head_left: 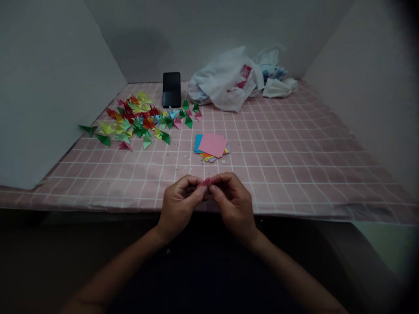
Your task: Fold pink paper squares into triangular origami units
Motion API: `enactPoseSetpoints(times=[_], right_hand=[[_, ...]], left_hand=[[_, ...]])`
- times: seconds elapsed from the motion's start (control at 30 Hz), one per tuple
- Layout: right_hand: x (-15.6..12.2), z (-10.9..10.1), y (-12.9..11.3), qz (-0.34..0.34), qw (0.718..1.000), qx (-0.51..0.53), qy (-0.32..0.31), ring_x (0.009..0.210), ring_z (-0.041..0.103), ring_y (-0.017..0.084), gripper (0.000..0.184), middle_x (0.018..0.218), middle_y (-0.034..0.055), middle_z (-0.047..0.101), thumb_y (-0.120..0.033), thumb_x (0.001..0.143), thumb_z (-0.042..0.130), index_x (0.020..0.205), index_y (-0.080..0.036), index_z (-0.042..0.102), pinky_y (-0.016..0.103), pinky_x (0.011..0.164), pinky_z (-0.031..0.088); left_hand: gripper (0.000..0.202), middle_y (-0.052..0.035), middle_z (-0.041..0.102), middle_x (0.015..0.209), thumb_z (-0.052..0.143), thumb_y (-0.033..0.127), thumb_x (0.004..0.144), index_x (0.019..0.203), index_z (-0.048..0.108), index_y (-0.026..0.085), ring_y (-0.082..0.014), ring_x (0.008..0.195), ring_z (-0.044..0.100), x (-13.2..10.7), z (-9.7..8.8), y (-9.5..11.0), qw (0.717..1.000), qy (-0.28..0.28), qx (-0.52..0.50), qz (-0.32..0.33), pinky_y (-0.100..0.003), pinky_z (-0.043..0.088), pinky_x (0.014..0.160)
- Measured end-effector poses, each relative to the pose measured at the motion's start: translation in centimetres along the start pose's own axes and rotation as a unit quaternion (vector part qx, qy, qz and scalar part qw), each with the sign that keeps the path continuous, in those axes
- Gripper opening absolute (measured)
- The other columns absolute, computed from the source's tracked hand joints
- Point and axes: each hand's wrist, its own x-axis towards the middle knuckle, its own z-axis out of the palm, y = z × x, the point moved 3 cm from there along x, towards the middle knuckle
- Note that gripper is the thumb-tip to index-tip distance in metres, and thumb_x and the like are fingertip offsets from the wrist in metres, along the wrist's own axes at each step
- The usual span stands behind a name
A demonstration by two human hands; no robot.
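Observation:
My left hand (180,204) and my right hand (233,201) meet at the near edge of the table, fingertips pinched together on a small folded pink paper piece (204,182). Only a sliver of the paper shows between the fingers. Just beyond the hands lies a small stack of coloured paper squares (212,145) with a pink sheet on top. Farther left, a spread of several folded paper triangles (140,120) in green, yellow, red and blue covers the cloth.
A pink checked tablecloth (288,152) covers the table. A black phone (172,89) stands upright at the back. White plastic bags (229,80) lie at the back right. Grey panels wall in the left, back and right sides.

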Motion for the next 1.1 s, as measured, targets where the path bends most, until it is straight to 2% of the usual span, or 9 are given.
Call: enactPoseSetpoints(times=[0.1, 0.2, 0.4, 0.57, 0.67, 0.77, 0.93, 1.1], right_hand=[[0.3, 0.0, 0.0, 0.036, 0.999, 0.027, -0.020, 0.076, 0.065, 0.015, 0.006, 0.085, 0.0007, 0.068, -0.023, 0.088, 0.068, 0.094, -0.022, 0.065, 0.029, 0.070, 0.053], [0.6, -0.3, -0.2, 0.055, 0.998, 0.020, -0.035, 0.073, 0.063, 0.014, 0.006, 0.078, 0.0001, 0.068, -0.023, 0.087, 0.069, 0.082, -0.021, 0.067, 0.027, 0.068, 0.050], [0.6, -0.7, 0.0, 0.069, 0.997, 0.033, -0.008, 0.064, 0.058, 0.012, 0.016, 0.067, -0.0019, 0.064, -0.022, 0.087, 0.067, 0.072, -0.020, 0.066, 0.025, 0.061, 0.046], [0.7, -0.5, 0.7, 0.088, 0.993, 0.080, -0.029, 0.061, 0.056, 0.012, 0.030, 0.065, -0.0013, 0.061, -0.033, 0.098, 0.057, 0.073, -0.019, 0.064, 0.026, 0.061, 0.046], [0.8, -0.3, 0.6, 0.098, 0.991, 0.087, -0.038, 0.067, 0.061, 0.014, 0.025, 0.072, 0.0000, 0.065, -0.037, 0.097, 0.060, 0.080, -0.020, 0.066, 0.028, 0.065, 0.049], [1.0, -0.2, 0.2, 0.109, 0.990, 0.054, -0.066, 0.069, 0.061, 0.014, 0.016, 0.075, -0.0005, 0.067, -0.034, 0.085, 0.074, 0.081, -0.020, 0.066, 0.027, 0.066, 0.049], [1.0, -0.3, -0.3, 0.088, 0.994, 0.005, -0.070, 0.068, 0.057, 0.013, 0.015, 0.071, -0.0012, 0.064, -0.027, 0.089, 0.066, 0.076, -0.019, 0.065, 0.027, 0.065, 0.045], [0.9, -0.3, -0.2, 0.077, 0.995, -0.009, -0.058, 0.065, 0.054, 0.012, 0.016, 0.068, -0.0015, 0.062, -0.027, 0.089, 0.063, 0.075, -0.019, 0.063, 0.026, 0.062, 0.043]], left_hand=[[0.012, 0.0003, 0.067, 0.070, 0.073, 0.027, 0.079, 0.080, 0.068, 0.016, -0.0098, 0.063, 0.063, 0.1, 0.0, 0.2, 1.000, -0.010, 0.021, -0.009, -0.020, 0.054, 0.061], [0.012, 0.0007, 0.062, 0.067, 0.072, 0.026, 0.076, 0.076, 0.066, 0.016, -0.0094, 0.061, 0.057, 0.2, -0.1, 0.2, 0.997, -0.039, 0.057, -0.024, -0.020, 0.049, 0.056], [0.018, 0.0020, 0.058, 0.061, 0.071, 0.029, 0.077, 0.069, 0.061, 0.017, -0.0082, 0.055, 0.051, 0.4, 0.1, 0.5, 0.992, -0.084, 0.077, -0.049, -0.020, 0.042, 0.050], [0.017, 0.0013, 0.063, 0.060, 0.072, 0.030, 0.079, 0.072, 0.064, 0.017, -0.0097, 0.054, 0.057, 0.4, 0.1, 0.5, 0.995, -0.068, 0.026, -0.067, -0.021, 0.047, 0.054], [0.017, 0.0023, 0.064, 0.059, 0.073, 0.031, 0.081, 0.076, 0.064, 0.017, -0.0101, 0.054, 0.060, 0.3, -0.4, 0.1, 0.997, -0.042, -0.010, -0.068, -0.022, 0.049, 0.057], [0.018, 0.0020, 0.065, 0.060, 0.073, 0.032, 0.084, 0.078, 0.065, 0.017, -0.0107, 0.057, 0.061, 0.3, -0.8, -0.4, 0.997, -0.031, -0.029, -0.058, -0.023, 0.051, 0.060], [0.019, 0.0012, 0.065, 0.062, 0.070, 0.034, 0.088, 0.077, 0.066, 0.018, -0.0108, 0.059, 0.062, 0.5, -0.7, -0.3, 0.998, -0.040, -0.018, -0.039, -0.025, 0.052, 0.064], [0.026, 0.0025, 0.061, 0.058, 0.072, 0.037, 0.086, 0.073, 0.063, 0.018, -0.0093, 0.054, 0.058, 0.6, -0.4, 0.1, 0.999, -0.039, 0.002, -0.026, -0.023, 0.049, 0.058]])
